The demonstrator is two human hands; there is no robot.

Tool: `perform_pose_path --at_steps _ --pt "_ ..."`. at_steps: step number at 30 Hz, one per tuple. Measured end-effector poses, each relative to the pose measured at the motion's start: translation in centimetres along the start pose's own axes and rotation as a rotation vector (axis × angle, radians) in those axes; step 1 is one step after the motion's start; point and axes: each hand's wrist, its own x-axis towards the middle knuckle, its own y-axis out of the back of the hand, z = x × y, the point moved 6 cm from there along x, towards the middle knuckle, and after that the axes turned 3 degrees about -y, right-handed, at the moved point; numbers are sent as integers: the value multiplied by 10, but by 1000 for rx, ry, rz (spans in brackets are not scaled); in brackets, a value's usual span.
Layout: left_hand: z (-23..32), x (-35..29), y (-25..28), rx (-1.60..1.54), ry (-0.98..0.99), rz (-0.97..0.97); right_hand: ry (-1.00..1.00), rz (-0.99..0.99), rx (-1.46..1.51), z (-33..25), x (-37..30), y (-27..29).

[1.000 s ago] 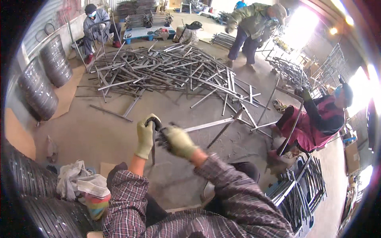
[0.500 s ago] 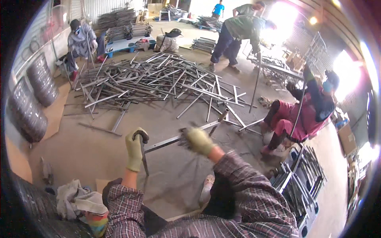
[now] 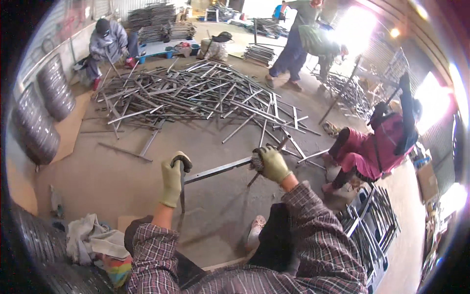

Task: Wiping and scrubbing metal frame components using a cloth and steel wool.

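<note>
"If the left hand (image 3: 171, 179) slackens, what gives way first?"

"Probably the metal frame (image 3: 215, 171). It spans the gap between the two hands, on the near side of the heap of bars (image 3: 191, 95), and the left fingers are wrapped around the top of its left post (image 3: 183, 198). A loose hold there could let it twist."

"Could the right hand (image 3: 272, 164) save it?"

"Perhaps. Its fingers are curled over the right end of the crossbar (image 3: 240, 164), just beside the right post (image 3: 283, 143) (something grey and fuzzy shows at those fingers, though I can't tell a pad from worn glove). Should that hand slide too far right, its knuckles could strike the post where the two bars meet."

"What about the far side?"

"The right post's top points toward stray bars (image 3: 295, 145) at the heap's edge; whether they touch, I can't tell. An outward swing could hook one and wrench the grip."

"And below?"

"A shoe (image 3: 255, 228) is near, right of the left post's foot. Were both grips to fail, the frame could topple onto it."
</note>
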Motion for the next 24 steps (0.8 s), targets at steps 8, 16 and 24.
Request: perform_pose_path --at_steps 8,16,24 --pt "-3 -6 4 38 66 110 470 165 119 -201 33 -68" --pt "18 11 0 107 -26 6 177 159 -121 14 13 10" --pt "-13 -2 5 156 -103 8 517 223 104 -197 33 -71"
